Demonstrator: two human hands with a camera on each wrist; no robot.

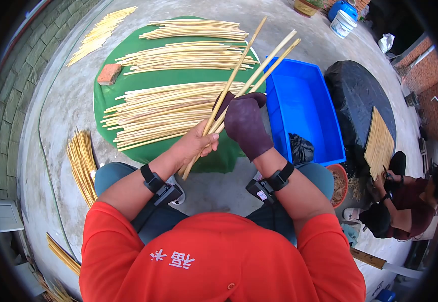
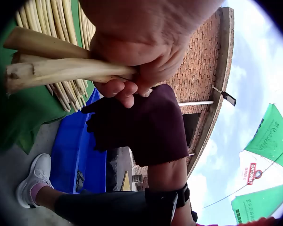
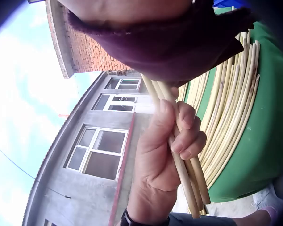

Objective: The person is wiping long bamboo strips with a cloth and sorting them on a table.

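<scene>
My bare left hand point(image 1: 199, 143) grips several pale yellow sticks point(image 1: 239, 70) near their lower ends, thumb and fingers curled round them. In the left wrist view, the cut ends of the sticks point(image 2: 52, 73) jut out past this hand. Just above it, my right hand point(image 1: 249, 123), covered by a dark purple cloth or loose glove point(image 3: 146, 52), holds the same sticks. Its fingers are hidden under the covering. The upper ends fan out ahead, over the green sheet point(image 1: 171, 78), where similar sticks point(image 1: 173, 108) lie in rows.
A blue tub point(image 1: 307, 100) stands right of the green sheet, and a red basin point(image 1: 339, 186) is near my right knee. A brick point(image 1: 109, 74) sits on the sheet's left edge. Stick bundles point(image 1: 82, 163) lie at left. Another person point(image 1: 410, 201) works at far right.
</scene>
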